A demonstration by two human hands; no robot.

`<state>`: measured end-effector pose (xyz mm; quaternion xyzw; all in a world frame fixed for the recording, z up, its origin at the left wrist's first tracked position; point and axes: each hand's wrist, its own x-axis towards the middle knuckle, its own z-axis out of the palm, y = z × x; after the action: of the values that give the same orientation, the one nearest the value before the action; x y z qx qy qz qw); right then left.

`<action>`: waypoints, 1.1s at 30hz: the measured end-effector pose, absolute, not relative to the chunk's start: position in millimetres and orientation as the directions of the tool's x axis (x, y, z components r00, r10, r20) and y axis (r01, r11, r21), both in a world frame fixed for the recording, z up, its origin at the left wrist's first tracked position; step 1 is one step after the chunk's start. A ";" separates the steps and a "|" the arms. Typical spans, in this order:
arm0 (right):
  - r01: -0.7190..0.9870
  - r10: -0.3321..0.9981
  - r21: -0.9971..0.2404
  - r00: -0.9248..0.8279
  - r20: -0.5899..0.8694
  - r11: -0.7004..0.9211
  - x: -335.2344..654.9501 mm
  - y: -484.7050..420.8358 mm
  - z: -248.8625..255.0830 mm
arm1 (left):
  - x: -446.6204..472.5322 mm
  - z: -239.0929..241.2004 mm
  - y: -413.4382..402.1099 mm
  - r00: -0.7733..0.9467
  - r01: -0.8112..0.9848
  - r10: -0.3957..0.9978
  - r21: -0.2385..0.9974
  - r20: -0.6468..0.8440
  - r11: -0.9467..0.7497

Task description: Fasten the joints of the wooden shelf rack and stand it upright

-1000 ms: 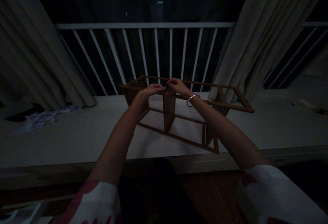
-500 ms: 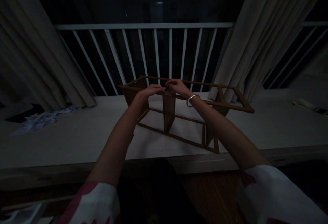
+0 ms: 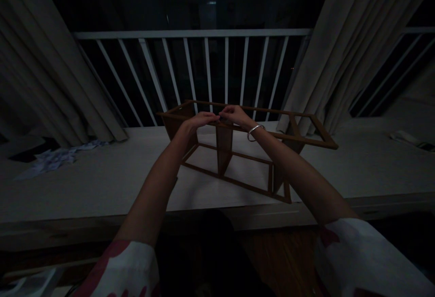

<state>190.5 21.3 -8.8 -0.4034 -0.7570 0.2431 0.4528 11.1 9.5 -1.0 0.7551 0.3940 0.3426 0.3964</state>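
Observation:
A brown wooden frame rack (image 3: 306, 140) with upright dividers stands on a pale ledge (image 3: 102, 183) in dim light. Both my hands meet on its near top rail, above the middle divider (image 3: 223, 149). My left hand (image 3: 200, 119) rests on the rail with its fingers curled and pressed together. My right hand (image 3: 236, 114), with a silver bangle (image 3: 254, 132) on its wrist, pinches at the same spot, fingertips touching the left hand's. Whatever lies between the fingertips is too dark and small to make out.
White railing bars (image 3: 207, 70) run behind the rack, with dark night beyond. Curtains hang at the left (image 3: 50, 75) and the right (image 3: 343, 52). Crumpled paper (image 3: 57, 157) lies on the ledge at the left. A flat object (image 3: 408, 139) lies at the far right.
My right hand's fingertips have closed a little towards the left hand over the middle divider. The rack and both arms have stayed in place.

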 end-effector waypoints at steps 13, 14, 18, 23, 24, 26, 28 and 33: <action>0.410 0.872 -0.770 -0.258 0.416 0.489 191.1 15.1 -5.3 | 7.9 -2.3 10.0 0.504 0.310 0.835 0.856 0.220 -0.413; 0.416 0.874 -0.769 -0.255 0.414 0.485 190.9 14.1 -4.6 | 7.6 -2.8 10.8 0.513 0.306 0.831 0.859 0.214 -0.411; 0.421 0.886 -0.780 -0.256 0.386 0.462 190.2 9.9 -1.8 | 6.1 -5.1 13.4 0.515 0.297 0.826 0.857 0.228 -0.422; 0.373 0.875 -0.798 -0.302 0.378 0.473 190.0 6.6 -0.6 | 5.0 -6.6 14.2 0.531 0.292 0.811 0.846 0.245 -0.447; 0.364 0.871 -0.799 -0.313 0.380 0.479 190.0 6.0 -0.6 | 4.8 -6.6 14.1 0.535 0.297 0.810 0.843 0.242 -0.449; 0.355 0.864 -0.799 -0.329 0.380 0.486 190.2 4.4 -0.3 | 4.7 -6.5 13.5 0.533 0.320 0.813 0.834 0.234 -0.450; 0.356 0.864 -0.800 -0.342 0.371 0.484 190.5 2.3 0.2 | 4.7 -6.1 12.3 0.516 0.345 0.825 0.825 0.231 -0.447; 0.337 0.848 -0.803 -0.397 0.352 0.491 191.1 -1.7 1.7 | 5.2 -4.4 9.2 0.505 0.363 0.831 0.817 0.233 -0.449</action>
<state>191.1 -1.7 1.7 -0.3848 -0.7696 0.3260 0.3917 5.2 9.2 -4.4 0.7877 0.3790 0.3225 0.3631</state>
